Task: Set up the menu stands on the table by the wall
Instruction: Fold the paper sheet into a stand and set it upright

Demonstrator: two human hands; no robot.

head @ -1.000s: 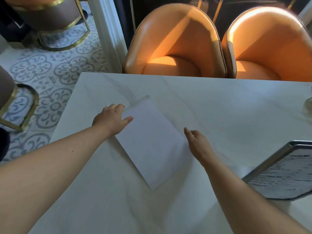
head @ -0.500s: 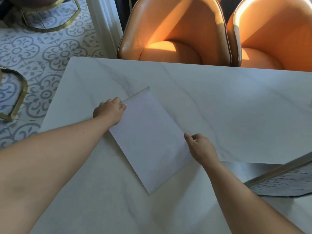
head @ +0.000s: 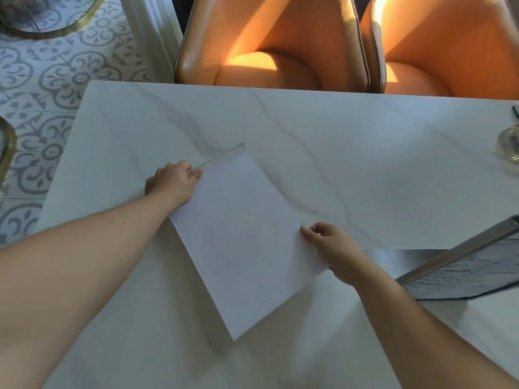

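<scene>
Since the frame half a second earlier, the right hand [head: 332,248] has closed further over the near right edge of the white menu stand [head: 241,234], and the view has dropped slightly; the stand's position on the table [head: 365,153] appears unchanged. The left hand [head: 172,182] is curled shut on the stand's far left corner, fingers pinching at the clear acrylic edge [head: 222,157] that runs away from its fingertips. The right hand is partly closed, thumb and fingers gripping the sheet's edge. The stand lies between the two hands, turned diagonally; whether it is flat or slightly lifted cannot be told. To the right of the right hand, a second menu stand [head: 463,268] with printed text stands tilted. Two orange chairs [head: 269,43] sit beyond both hands, past the table's far edge.
</scene>
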